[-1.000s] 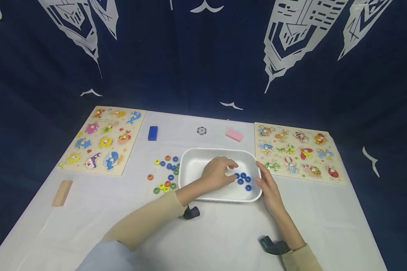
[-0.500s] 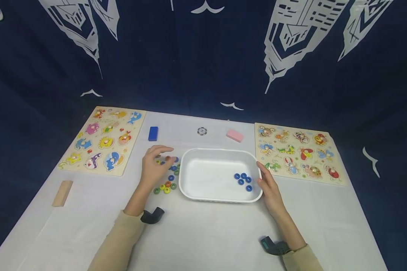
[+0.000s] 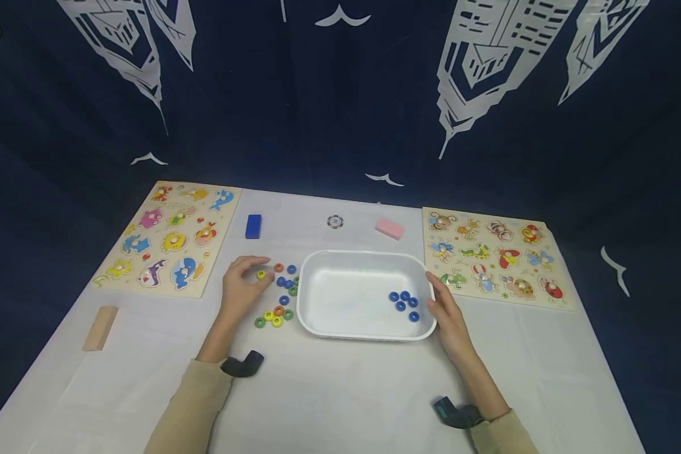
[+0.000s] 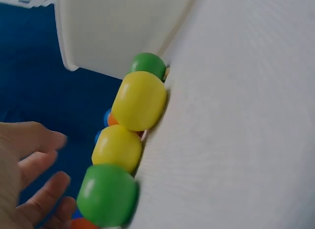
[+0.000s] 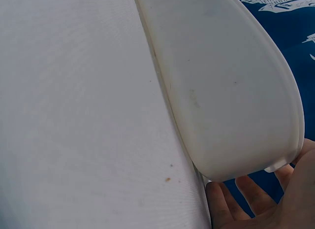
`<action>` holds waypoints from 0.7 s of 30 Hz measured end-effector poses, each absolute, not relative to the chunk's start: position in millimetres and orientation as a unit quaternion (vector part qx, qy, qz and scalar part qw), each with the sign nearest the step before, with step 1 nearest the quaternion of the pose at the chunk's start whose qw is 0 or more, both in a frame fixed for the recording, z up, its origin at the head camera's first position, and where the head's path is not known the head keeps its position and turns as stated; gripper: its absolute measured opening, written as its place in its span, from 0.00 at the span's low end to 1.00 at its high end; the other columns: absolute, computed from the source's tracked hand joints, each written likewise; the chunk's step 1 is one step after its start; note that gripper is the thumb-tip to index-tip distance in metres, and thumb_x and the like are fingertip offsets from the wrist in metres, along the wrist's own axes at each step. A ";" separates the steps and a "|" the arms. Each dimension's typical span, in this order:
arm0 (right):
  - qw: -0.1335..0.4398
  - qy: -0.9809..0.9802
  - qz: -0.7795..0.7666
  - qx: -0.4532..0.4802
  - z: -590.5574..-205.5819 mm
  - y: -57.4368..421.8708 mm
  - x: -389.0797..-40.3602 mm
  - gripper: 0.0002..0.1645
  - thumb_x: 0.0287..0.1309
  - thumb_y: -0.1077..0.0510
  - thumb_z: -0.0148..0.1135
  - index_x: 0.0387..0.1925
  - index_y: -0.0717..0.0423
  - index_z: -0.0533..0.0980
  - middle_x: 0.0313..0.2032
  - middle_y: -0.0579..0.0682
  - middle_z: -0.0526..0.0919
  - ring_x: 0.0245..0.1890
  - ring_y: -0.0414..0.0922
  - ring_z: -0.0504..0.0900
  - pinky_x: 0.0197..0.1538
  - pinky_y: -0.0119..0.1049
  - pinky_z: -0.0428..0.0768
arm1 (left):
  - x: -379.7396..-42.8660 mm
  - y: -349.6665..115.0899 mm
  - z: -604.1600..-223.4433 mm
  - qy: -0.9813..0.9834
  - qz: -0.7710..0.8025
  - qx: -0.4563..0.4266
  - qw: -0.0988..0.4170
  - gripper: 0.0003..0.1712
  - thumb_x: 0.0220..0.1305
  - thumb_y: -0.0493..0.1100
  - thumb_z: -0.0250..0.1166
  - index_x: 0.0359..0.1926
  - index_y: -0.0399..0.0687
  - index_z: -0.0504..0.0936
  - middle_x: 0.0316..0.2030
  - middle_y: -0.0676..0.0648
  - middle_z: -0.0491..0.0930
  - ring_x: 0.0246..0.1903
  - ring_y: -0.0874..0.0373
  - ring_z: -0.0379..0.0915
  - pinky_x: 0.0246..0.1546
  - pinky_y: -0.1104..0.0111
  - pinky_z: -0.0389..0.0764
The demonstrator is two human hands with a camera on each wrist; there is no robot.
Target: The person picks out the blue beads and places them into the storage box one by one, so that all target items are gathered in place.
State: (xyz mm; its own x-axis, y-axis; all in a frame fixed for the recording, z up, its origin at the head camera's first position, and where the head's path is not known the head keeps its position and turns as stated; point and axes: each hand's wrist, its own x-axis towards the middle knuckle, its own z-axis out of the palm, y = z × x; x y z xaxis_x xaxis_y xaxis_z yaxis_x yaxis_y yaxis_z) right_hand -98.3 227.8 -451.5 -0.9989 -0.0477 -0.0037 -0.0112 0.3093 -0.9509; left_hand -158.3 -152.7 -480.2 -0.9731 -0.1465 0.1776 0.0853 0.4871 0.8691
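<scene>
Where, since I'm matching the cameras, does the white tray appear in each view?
Head: white tray, just below and right of centre.
Left wrist: tray at the top, left of centre.
Right wrist: tray in the upper right.
Shared landmark: blue curtain with white prints.

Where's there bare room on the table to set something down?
Best: the table on the near side of the tray, between the sleeves. Also right of the right hand, nearer than the right puzzle. Inside the tray, the left half is bare; blue beads sit right. Crowded: between left hand and tray, where mixed beads lie.
</scene>
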 end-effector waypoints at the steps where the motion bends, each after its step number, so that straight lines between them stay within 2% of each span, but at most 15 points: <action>1: 0.016 0.809 -0.587 -0.018 -451.2 227.5 -98.1 0.29 0.63 0.59 0.40 0.66 0.48 0.51 0.68 0.50 0.46 0.68 0.50 0.42 0.66 0.50 0.47 | -159.1 -153.9 -483.6 -0.862 -0.494 0.022 0.107 0.18 0.47 0.43 0.67 0.43 0.51 0.78 0.45 0.52 0.74 0.51 0.55 0.65 0.57 0.56 0.62; 5: 0.016 0.808 -0.588 -0.017 -451.6 227.4 -98.3 0.29 0.63 0.59 0.40 0.66 0.47 0.52 0.68 0.50 0.46 0.68 0.50 0.42 0.66 0.50 0.46 | -161.5 -157.7 -494.8 -0.894 -0.440 0.023 0.085 0.20 0.46 0.45 0.68 0.44 0.54 0.78 0.45 0.52 0.74 0.51 0.55 0.64 0.55 0.56 0.63; 9: 0.014 0.806 -0.591 -0.021 -452.1 228.1 -98.5 0.29 0.63 0.59 0.40 0.66 0.47 0.52 0.68 0.51 0.47 0.68 0.50 0.42 0.66 0.50 0.46 | -162.5 -158.1 -499.5 -0.910 -0.405 0.017 0.091 0.19 0.46 0.46 0.68 0.43 0.52 0.79 0.44 0.51 0.73 0.49 0.54 0.63 0.53 0.56 0.65; 16: 0.015 0.804 -0.593 -0.025 -453.3 228.4 -98.1 0.29 0.63 0.59 0.40 0.66 0.47 0.51 0.68 0.50 0.46 0.68 0.49 0.42 0.66 0.49 0.46 | -161.5 -157.1 -496.2 -0.908 -0.400 0.011 0.127 0.13 0.47 0.43 0.67 0.38 0.49 0.81 0.41 0.51 0.74 0.46 0.55 0.65 0.49 0.59 0.67; 21: 0.014 0.803 -0.596 -0.024 -452.4 229.1 -97.8 0.29 0.63 0.60 0.40 0.65 0.48 0.52 0.68 0.51 0.47 0.68 0.49 0.42 0.66 0.50 0.46 | -156.5 -143.9 -464.5 -0.871 -0.459 -0.001 0.176 0.14 0.48 0.43 0.67 0.40 0.51 0.80 0.40 0.53 0.78 0.44 0.57 0.68 0.48 0.60 0.68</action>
